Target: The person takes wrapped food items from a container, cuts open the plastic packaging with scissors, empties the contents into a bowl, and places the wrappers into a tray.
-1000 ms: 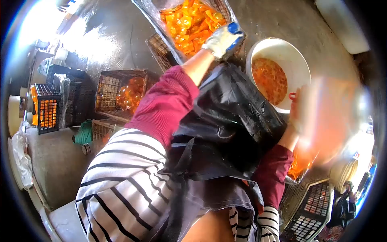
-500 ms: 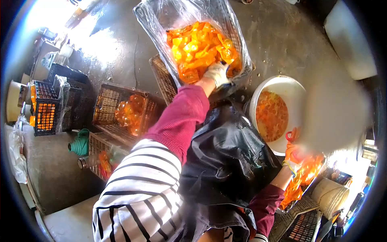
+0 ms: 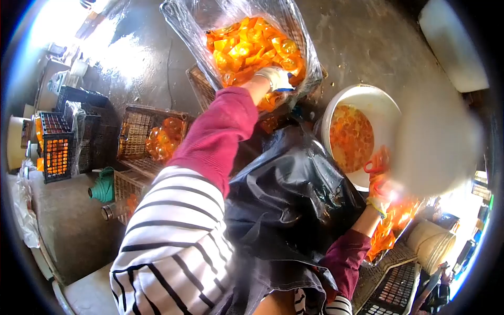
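Note:
My left hand (image 3: 275, 79), in a white glove with blue on it, reaches into a plastic-lined crate (image 3: 310, 50). It touches the glossy orange cut pieces (image 3: 247, 44) heaped there, and its fingertips are partly hidden. At the right, my gloved right hand (image 3: 382, 198) is closed round an orange-red piece with a loop-shaped end (image 3: 376, 164); glare blurs its exact kind. Just below that hand lies a tray of shiny orange pieces (image 3: 386, 236). A white bucket (image 3: 391, 102) beside it holds orange pieces in liquid (image 3: 350, 137). Black plastic sheeting (image 3: 294, 194) covers my lap.
A brown crate (image 3: 128, 134) at left holds a bag of orange-red pieces (image 3: 165, 137). Dark stacked crates (image 3: 56, 147) and a green ribbed object (image 3: 102, 186) are farther left. A blurred pale shape (image 3: 436, 147) blocks part of the right side. Buckets (image 3: 433, 244) stand lower right.
My left hand has shifted slightly left and up in the picture, along with the crate as the view moved. My right hand, still closed, has risen slightly with the orange-red piece.

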`<state>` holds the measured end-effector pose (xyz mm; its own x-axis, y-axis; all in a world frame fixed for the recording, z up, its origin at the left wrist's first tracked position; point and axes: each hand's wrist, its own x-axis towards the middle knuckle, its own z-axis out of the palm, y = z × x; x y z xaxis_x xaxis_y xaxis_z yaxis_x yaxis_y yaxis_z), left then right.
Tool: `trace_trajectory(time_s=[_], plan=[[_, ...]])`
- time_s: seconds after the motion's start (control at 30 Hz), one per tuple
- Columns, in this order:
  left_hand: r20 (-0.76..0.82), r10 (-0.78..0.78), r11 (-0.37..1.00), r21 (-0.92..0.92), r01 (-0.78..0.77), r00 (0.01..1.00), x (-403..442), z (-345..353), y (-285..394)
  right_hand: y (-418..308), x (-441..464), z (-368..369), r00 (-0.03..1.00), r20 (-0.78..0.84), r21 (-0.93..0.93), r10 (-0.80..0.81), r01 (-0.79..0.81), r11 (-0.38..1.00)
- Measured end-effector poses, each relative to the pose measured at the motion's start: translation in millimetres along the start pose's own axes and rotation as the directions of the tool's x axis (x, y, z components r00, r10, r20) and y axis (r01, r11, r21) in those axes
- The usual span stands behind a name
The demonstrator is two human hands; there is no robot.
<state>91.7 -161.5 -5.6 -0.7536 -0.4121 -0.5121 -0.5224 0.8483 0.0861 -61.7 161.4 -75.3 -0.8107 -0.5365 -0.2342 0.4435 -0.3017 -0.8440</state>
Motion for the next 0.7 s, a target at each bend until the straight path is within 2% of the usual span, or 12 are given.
trace_trajectory(time_s=[0.1,0.27,0.4,0.43,0.53,0.6,0.7], plan=[[-0.104,0.213,0.977,0.021,-0.212,0.972,74.3,86.2,-45.7,5.0,-1.9,2.7,1.000,-0.002,-0.013,0.026,-0.026,1.000],[-0.058,-0.015,0.995,-0.104,0.009,0.998,-1.7,19.2,-2.1,11.6,-5.2,7.1,0.998,0.011,-0.037,0.066,-0.065,0.997],[-0.104,-0.033,0.978,-0.210,0.011,0.994,-5.7,28.6,-9.2,15.1,-8.4,9.0,0.996,0.015,-0.037,0.093,-0.093,0.995],[-0.162,-0.026,0.978,-0.207,-0.008,0.986,-11.3,27.2,-8.9,15.4,-7.9,9.7,0.995,0.018,-0.039,0.096,-0.096,0.995],[-0.136,-0.094,0.954,-0.296,0.050,0.986,-24.5,19.1,-6.3,15.9,-8.1,10.1,0.994,0.017,-0.052,0.105,-0.104,0.993],[-0.217,-0.097,0.815,-0.577,-0.047,0.971,-4.9,42.4,-23.3,16.7,-7.7,10.3,0.994,0.019,-0.061,0.111,-0.110,0.992],[-0.275,-0.139,0.566,-0.810,-0.152,0.951,-9.3,57.7,-31.3,17.5,-4.9,11.6,0.993,0.020,-0.079,0.119,-0.117,0.990]])
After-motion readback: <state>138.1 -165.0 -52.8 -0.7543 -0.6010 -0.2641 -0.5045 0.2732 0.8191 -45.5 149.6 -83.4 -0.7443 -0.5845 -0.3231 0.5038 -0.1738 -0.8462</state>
